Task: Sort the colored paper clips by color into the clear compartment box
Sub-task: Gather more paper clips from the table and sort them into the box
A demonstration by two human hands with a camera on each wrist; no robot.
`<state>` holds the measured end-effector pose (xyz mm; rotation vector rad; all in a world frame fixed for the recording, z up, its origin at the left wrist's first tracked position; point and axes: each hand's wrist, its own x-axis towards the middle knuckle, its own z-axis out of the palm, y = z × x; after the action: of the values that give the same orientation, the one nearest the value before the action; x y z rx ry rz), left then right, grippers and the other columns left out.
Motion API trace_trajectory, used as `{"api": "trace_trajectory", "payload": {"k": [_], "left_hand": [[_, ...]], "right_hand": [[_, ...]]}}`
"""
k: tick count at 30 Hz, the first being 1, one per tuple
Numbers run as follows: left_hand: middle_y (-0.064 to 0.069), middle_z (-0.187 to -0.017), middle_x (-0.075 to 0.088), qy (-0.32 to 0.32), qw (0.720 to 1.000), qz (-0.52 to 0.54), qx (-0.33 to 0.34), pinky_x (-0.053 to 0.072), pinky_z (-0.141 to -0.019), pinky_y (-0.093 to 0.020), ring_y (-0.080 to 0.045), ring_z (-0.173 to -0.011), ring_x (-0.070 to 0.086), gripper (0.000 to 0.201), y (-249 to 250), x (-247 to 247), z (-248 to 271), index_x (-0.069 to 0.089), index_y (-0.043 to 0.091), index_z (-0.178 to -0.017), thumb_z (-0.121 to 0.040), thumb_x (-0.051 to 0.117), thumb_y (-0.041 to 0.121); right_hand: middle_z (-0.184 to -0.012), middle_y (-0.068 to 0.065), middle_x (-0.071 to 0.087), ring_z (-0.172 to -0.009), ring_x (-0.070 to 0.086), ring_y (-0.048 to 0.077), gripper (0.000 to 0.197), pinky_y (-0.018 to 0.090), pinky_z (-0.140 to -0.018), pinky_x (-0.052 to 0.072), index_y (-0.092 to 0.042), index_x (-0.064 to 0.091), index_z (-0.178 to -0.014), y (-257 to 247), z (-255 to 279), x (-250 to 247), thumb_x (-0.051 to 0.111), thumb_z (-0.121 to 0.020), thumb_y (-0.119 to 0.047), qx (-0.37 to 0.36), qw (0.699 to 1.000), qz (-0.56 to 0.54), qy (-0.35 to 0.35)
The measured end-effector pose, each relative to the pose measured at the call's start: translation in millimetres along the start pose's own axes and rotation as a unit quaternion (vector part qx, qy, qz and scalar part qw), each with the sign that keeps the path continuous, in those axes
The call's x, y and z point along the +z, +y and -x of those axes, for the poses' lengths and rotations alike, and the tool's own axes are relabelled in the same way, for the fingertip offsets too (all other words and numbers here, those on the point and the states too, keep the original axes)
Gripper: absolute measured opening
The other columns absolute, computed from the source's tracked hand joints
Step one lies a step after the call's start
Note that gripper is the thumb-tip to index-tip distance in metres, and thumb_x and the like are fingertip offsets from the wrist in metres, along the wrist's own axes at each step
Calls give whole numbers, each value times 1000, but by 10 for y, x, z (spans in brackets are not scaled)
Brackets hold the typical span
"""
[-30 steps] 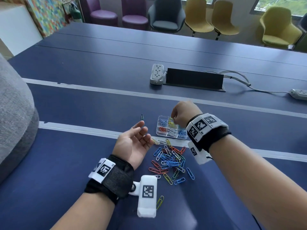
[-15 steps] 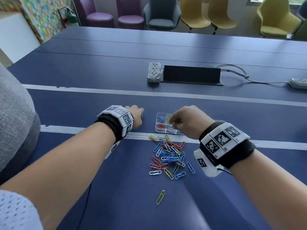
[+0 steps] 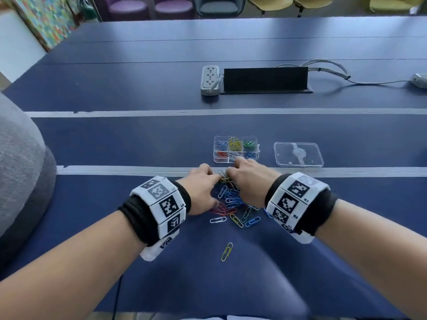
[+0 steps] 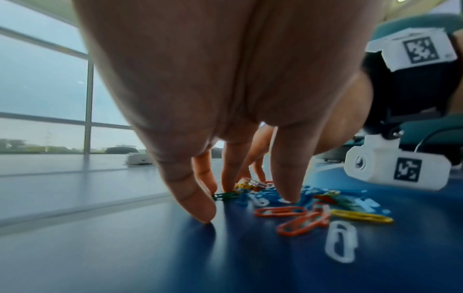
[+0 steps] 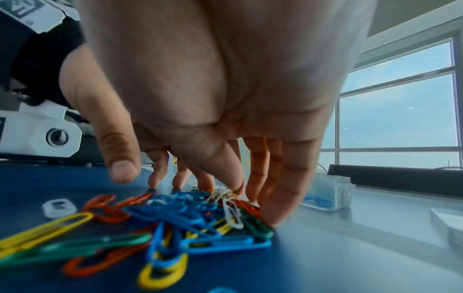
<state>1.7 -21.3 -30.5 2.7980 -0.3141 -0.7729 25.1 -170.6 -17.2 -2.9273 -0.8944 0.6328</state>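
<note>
- The tabletop [image 3: 138, 139] under both your hands is dark blue, with pale tape strips running across it; one strip passes just beyond your fingertips.
- Your left hand [image 3: 201, 192] is palm down at the left edge of the pile, its grip spread: the fingers [image 4: 198, 204] reach down straight and apart, tips on the tabletop and on the clips. It holds nothing that you can see.
- Your right hand [image 3: 249, 181] is palm down on the pile's right and far side, close beside the left, grip also loosely spread. Its fingertips [image 5: 278, 214] rest among the clips, beside a white clip and a green one; the thumb hangs free above the pile. Whether a clip is pinched cannot be told.
- The clear lid [image 3: 298, 154] lies flat beyond your right hand and off to its right.
- The clear compartment box [image 3: 235, 149] sits open just beyond your right fingertips, across the tape strip, left of the lid. Its cells hold blue, yellow, green, red and white clips apart.
- The pile of paper clips [image 3: 233, 199] lies between and beneath both hands, mostly blue, mixed with red, yellow, green and white.
- A lone yellow clip [image 3: 227, 251] lies well apart, nearer you than both wrists.
</note>
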Motion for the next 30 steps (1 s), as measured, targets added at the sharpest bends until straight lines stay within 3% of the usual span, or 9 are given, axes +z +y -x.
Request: {"api": "trace_trajectory", "payload": {"k": [4,6,9,12,15,17,19,23,30], "left_hand": [[-4,-128,38,-26,998,46,43,36,-103,-32,-21,-121,41,46,177,16,136,52,15,-127,-85,63,29],[-2,-127,37,-27,997,56,49,37,-103,-35,-19,-123,38,56,179,26,244,46,21,-131,-82,66,36],[3,-131,26,-32,998,32,35,36,-105,-36,-16,-127,26,97,116,71,420,22,28,-143,-67,77,52],[-2,-135,16,-77,997,-30,-10,39,-104,-39,-22,-129,26,138,95,163,510,-11,25,-148,-53,83,58],[-8,-138,13,-80,993,-61,-54,43,-100,-41,-28,-127,36,148,135,197,455,-20,21,-147,-50,85,57],[-10,-138,12,-73,993,-60,-72,46,-97,-42,-31,-124,42,145,193,194,397,-15,18,-148,-50,86,56],[-10,-135,15,-63,993,-59,-81,49,-92,-42,-31,-118,47,136,282,193,359,0,15,-146,-50,86,56],[-7,-124,28,-19,996,-3,-92,48,-82,-35,-28,-104,57,94,409,186,279,31,12,-126,-58,85,48],[-8,-118,55,75,992,76,-65,47,-86,-30,-24,-108,56,42,432,190,101,53,12,-116,-79,70,23]], "right_hand": [[-113,11,46,-103,51,30,32,34,-85,42,-8,51,-115,-16,118,84,45,-84,-5,-39,999,-27,-8],[-114,8,47,-104,53,28,39,33,-87,43,-12,51,-121,66,209,83,45,-83,-3,-43,997,-70,-5],[-121,4,44,-105,51,23,52,29,-89,42,-20,44,-130,285,364,2,63,-82,-17,-8,996,-91,12],[-119,4,34,-99,50,25,97,30,-83,45,-16,31,-133,449,517,13,85,-55,-40,72,994,-58,-67],[-121,5,26,-87,48,24,114,31,-79,48,-14,23,-133,402,551,114,90,-43,-39,91,990,-47,-94],[-121,6,26,-86,46,24,113,30,-78,47,-14,23,-130,318,493,139,91,-42,-38,82,991,-67,-76],[-122,6,27,-96,50,27,114,34,-85,49,-13,25,-130,228,405,144,91,-40,-39,77,991,-87,-60],[-118,5,32,-103,50,27,104,37,-88,50,-12,35,-120,56,272,185,91,-37,-39,56,992,-102,-43],[-112,6,49,-100,54,26,66,37,-88,48,-15,55,-116,5,211,239,84,-58,-26,42,983,-180,4]]}}
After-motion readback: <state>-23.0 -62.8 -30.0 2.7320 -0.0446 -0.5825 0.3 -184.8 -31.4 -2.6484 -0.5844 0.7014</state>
